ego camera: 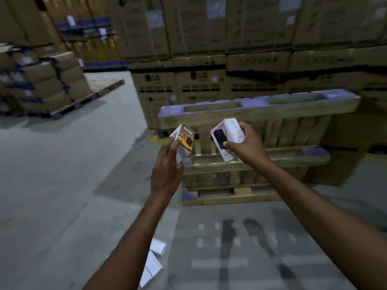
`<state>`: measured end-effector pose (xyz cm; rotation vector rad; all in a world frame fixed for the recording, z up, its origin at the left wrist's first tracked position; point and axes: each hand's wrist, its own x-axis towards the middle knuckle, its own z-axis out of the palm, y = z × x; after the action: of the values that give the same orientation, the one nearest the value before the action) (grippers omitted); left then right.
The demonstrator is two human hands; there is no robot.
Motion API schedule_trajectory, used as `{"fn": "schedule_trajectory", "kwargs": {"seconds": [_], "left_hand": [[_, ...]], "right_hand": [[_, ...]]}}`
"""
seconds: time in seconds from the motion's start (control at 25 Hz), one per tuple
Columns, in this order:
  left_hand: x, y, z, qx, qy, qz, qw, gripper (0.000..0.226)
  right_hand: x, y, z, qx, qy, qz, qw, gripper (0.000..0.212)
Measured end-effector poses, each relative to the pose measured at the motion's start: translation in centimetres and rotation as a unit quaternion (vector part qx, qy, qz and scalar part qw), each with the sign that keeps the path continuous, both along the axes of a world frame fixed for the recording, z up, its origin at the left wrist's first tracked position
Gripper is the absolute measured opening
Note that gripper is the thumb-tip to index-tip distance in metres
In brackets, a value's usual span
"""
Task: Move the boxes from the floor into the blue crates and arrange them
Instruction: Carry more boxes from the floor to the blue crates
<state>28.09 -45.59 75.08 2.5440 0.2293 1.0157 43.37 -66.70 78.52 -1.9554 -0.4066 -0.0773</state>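
Observation:
My left hand [167,170] grips a small white box with an orange panel marked 65W [184,139], held up at chest height. My right hand [248,144] grips a taller white box with a dark picture on its face [225,139], thumb on the front. The two boxes are side by side, a short gap apart. Several more small white boxes [154,262] lie on the grey floor below my left forearm. No blue crate is in view.
A wooden pallet [240,114] with purple-painted edges stands on its side just ahead. Behind it rises a wall of large brown cartons [199,84]. Strapped cartons on a pallet [48,84] sit at the left. Grey concrete floor [62,185] stretches to the left.

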Motion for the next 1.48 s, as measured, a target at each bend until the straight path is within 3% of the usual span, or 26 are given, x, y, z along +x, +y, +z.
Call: {"fn": "schedule_trajectory", "kwargs": {"seconds": [0.4, 0.84, 1.2, 1.48], "left_hand": [[2.5, -13.6, 3.9, 0.018, -0.046, -0.238, 0.97, 0.08], [-1.8, -40.7, 7.0, 0.011, -0.107, -0.462, 0.88, 0.077], [-12.4, -63.1, 9.4, -0.033, -0.133, -0.587, 0.798, 0.077], [-16.7, -75.4, 10.2, -0.049, -0.11, -0.662, 0.74, 0.082]], "right_hand": [[-10.2, -18.3, 3.6, 0.006, -0.02, -0.229, 0.973, 0.075], [-26.0, -43.8, 7.5, 0.001, -0.057, -0.456, 0.888, 0.076], [-40.9, -61.9, 9.4, -0.003, -0.072, -0.554, 0.829, 0.066], [-47.4, -71.4, 10.4, -0.005, -0.064, -0.616, 0.785, 0.064]]}}
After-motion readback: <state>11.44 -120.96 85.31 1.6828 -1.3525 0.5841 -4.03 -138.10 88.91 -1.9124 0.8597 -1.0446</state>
